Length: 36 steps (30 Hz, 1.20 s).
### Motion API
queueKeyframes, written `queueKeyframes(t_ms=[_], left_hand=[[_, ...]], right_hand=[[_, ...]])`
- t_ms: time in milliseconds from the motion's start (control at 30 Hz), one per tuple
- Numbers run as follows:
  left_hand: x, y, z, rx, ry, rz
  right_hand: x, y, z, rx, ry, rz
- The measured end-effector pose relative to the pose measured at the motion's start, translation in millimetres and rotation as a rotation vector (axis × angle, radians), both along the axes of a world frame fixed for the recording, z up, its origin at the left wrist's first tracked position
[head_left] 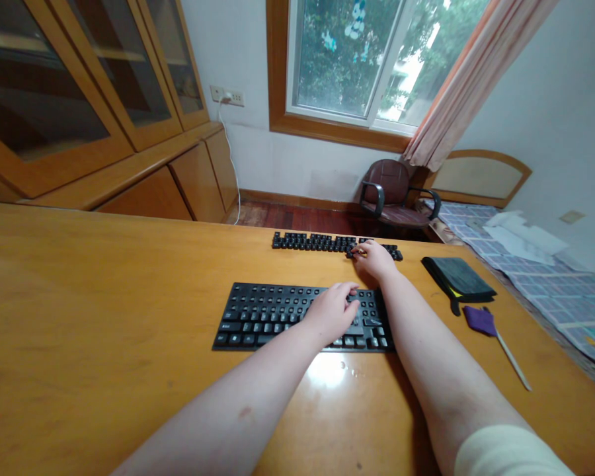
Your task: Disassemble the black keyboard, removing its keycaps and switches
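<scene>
Head view: left hand [332,311] rests open on black plastic keyboard [268,314], centre; right hand [377,259] touches loose black keycaps [312,242], fingers unclear.

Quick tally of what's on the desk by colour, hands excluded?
Black: 3 (keyboard, row of loose keycaps, flat case)
Purple: 1 (purple-headed stick)
Total: 4
</scene>
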<state>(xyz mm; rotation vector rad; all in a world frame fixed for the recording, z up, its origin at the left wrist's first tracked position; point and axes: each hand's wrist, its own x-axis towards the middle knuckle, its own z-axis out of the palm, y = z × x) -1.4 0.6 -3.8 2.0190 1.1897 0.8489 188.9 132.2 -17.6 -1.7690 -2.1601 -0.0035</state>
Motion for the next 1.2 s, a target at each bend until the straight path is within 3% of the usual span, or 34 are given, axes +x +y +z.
queueKeyframes(t_ms=[1200], left_hand=[[-0.5, -0.7, 3.5, -0.025, 0.012, -0.013]], right_hand=[[-2.5, -4.8, 9.8, -0.034, 0.055, -0.047]])
